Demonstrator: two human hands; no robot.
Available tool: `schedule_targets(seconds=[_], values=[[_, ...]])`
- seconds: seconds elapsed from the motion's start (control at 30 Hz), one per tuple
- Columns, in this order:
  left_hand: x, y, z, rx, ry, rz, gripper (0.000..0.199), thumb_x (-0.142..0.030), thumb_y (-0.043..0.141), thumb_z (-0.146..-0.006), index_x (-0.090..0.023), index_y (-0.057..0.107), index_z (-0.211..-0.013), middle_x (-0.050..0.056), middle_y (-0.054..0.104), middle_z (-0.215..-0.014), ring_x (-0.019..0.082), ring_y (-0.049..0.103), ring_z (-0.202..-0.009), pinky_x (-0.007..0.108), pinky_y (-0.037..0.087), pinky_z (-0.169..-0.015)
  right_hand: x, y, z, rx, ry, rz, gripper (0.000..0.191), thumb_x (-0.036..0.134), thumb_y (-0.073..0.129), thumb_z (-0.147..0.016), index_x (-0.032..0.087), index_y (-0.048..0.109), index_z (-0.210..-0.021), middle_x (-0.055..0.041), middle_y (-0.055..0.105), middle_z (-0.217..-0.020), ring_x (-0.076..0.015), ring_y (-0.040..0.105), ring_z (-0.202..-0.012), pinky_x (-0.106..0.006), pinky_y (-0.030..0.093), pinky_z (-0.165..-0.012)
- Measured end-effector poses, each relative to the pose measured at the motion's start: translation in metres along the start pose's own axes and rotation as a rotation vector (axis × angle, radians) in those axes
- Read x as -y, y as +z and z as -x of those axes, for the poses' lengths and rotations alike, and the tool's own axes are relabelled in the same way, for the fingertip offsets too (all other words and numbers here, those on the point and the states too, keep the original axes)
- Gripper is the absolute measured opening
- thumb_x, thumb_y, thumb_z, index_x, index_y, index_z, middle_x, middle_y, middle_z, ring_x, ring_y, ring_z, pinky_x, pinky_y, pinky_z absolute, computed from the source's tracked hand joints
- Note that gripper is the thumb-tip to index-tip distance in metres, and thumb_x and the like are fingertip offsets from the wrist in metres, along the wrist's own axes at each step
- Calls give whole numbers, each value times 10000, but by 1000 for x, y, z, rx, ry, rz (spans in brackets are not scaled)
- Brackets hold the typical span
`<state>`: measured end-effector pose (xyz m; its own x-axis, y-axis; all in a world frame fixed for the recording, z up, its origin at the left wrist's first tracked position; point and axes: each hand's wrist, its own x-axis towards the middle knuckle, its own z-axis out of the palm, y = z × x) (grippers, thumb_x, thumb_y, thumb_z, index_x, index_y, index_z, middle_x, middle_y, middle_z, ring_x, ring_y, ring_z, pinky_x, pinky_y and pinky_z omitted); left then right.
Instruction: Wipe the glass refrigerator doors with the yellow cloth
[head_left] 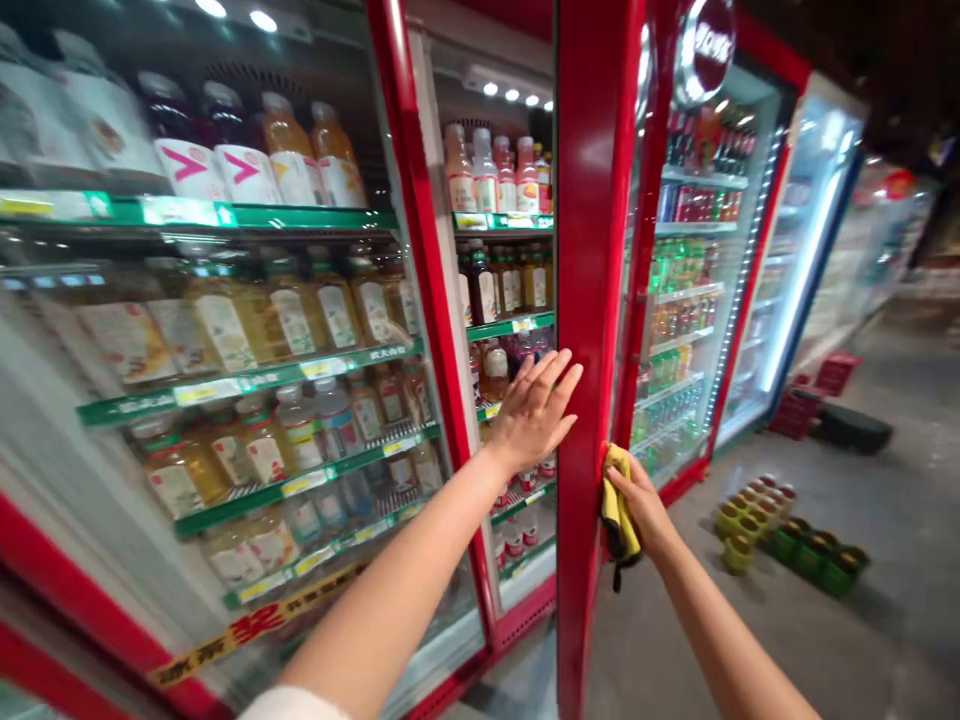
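Note:
A red-framed cooler door [589, 250] stands open, seen nearly edge-on in the middle. My left hand [534, 410] is spread with its fingers apart at the door's left side, fingertips at the red edge, holding nothing. On the door's other side my right hand [641, 497] grips a yellow and black cloth [619, 505], which touches the red frame and hangs down below the fingers. Behind my left hand, bottles [495, 370] stand on green-edged shelves inside the cooler.
A closed glass door [300, 320] fronts bottled drinks at the left. More lit coolers [690, 250] line the right. Yellow containers [739, 548], green containers [817, 555], red crates [796, 408] and a black object [851, 428] are on the grey floor.

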<state>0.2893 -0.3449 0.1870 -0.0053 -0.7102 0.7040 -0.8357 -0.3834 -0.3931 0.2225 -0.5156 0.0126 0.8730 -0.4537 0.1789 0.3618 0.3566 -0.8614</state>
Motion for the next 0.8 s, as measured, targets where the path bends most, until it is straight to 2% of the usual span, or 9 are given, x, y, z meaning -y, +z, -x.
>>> schedule_targets(seconds=[0.1,0.23,0.33,0.5,0.6,0.7,0.8], values=[[-24,22,-14,-2,-9,85,744,-354,538,-967,-93,201,-1577,216,353,-1609,281,280,-1533,486,273,-1257,27,-42,13,-81,9,-21,670,543,870,-586,271,657,-1160,-34,782,-896,-273,731,-727,-402,575,-659],[-59,53,-48,45,132,217,660,-305,483,-984,-135,246,-1576,162,279,-1658,256,221,-1553,461,247,-1274,63,-94,26,-211,-56,-1,656,502,884,-546,267,667,-1120,-35,779,-921,-290,736,-791,-428,582,-729],[-82,78,-81,16,243,327,631,-266,459,-987,-167,261,-1578,124,246,-1675,238,203,-1557,449,240,-1280,102,-123,25,-335,-187,49,651,488,860,-570,282,648,-1150,-21,764,-957,-278,723,-822,-412,572,-749],[-119,118,-138,-68,410,413,594,-239,431,-993,-173,292,-1566,102,285,-1661,204,219,-1552,438,196,-1292,193,-150,7,-489,-596,234,554,511,772,-730,289,612,-1212,-27,726,-1078,-232,686,-896,-363,552,-788],[-137,140,-167,-124,484,429,596,-202,402,-990,-152,279,-1571,88,312,-1651,171,214,-1551,389,199,-1290,237,-161,-8,-578,-811,348,496,514,736,-797,271,612,-1212,-39,695,-1148,-217,665,-950,-354,537,-842],[-144,166,-191,-185,566,427,594,-184,399,-986,-155,290,-1569,77,354,-1633,157,229,-1546,381,177,-1294,260,-173,-25,-656,-931,430,485,517,717,-825,251,620,-1218,-52,678,-1165,-213,643,-988,-358,519,-884],[-139,197,-215,-227,537,406,615,-192,418,-981,-193,276,-1578,73,376,-1622,190,227,-1549,461,152,-1296,270,-188,-45,-784,-998,538,471,523,699,-837,221,646,-1194,-63,682,-1125,-219,626,-991,-378,501,-913]])
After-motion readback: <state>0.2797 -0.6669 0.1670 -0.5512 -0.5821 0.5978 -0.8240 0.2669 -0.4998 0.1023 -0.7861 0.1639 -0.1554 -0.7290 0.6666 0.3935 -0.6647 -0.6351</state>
